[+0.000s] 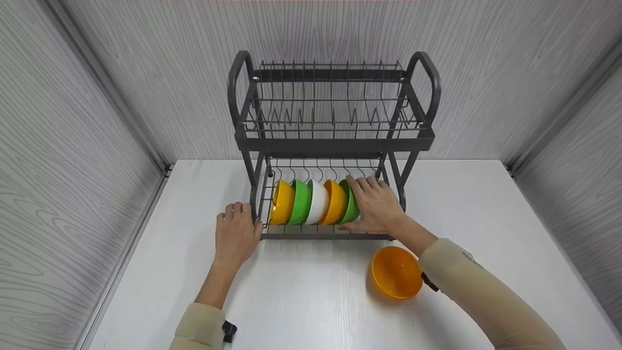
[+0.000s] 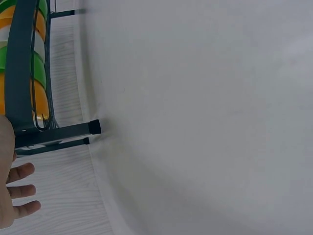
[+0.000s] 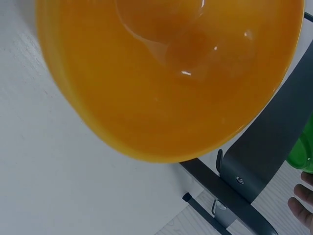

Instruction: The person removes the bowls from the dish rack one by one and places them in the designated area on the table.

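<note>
A dark two-tier dish rack [image 1: 335, 145] holds a row of bowls on its lower tier. From the left stand a yellow bowl [image 1: 282, 204], a green bowl [image 1: 300, 203], a white bowl [image 1: 317, 203], an orange bowl [image 1: 335, 203] and another green bowl [image 1: 351, 204], all on edge. My right hand [image 1: 376, 206] holds that last green bowl, thumb at the front and fingers at the back, partly covering it. My left hand [image 1: 236, 233] grips the rack's front left corner, with several fingers [image 2: 22, 191] extended outside it in the left wrist view.
Stacked orange bowls [image 1: 396, 272], with a second rim showing, sit on the white table [image 1: 311, 301] below my right forearm. The rack's upper tier [image 1: 333, 99] has wire dividers and side handles. Pale wood-grain panels [image 1: 330, 29] enclose the back and sides.
</note>
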The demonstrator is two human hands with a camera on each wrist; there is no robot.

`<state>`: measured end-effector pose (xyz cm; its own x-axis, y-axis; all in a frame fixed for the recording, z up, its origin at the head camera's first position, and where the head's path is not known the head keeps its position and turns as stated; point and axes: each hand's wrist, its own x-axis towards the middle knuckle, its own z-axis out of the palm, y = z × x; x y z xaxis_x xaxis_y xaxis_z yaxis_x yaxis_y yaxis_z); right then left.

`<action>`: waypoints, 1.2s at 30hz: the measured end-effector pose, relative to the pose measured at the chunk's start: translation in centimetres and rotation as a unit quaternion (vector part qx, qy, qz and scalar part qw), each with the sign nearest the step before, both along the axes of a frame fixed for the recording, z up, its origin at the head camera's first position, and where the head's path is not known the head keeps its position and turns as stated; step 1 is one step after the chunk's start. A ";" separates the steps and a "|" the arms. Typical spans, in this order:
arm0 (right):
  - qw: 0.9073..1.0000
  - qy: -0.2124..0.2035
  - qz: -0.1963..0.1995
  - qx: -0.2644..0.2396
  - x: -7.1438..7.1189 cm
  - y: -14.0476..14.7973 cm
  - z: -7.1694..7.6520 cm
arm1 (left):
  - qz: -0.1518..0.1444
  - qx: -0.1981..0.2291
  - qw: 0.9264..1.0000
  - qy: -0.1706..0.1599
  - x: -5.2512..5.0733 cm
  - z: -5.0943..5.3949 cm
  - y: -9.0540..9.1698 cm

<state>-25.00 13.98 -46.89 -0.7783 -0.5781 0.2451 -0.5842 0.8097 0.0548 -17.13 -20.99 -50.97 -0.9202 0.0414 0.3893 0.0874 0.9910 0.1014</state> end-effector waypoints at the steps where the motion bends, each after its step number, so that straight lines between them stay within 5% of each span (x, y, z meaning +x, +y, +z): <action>1: 1.000 0.000 0.000 0.002 0.0 0.0 0.0 | 0.000 0.001 1.000 0.000 0.0 0.0 0.0; 36: 0.999 0.028 0.016 0.003 -0.3 0.4 0.5 | 0.000 -0.007 1.000 -0.002 0.1 0.1 0.1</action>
<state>-25.32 14.42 -46.41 -0.7442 -0.6047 0.2837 -0.6065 0.7897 0.0921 -17.04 -20.91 -50.84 -0.9215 0.0476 0.3854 0.0876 0.9923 0.0870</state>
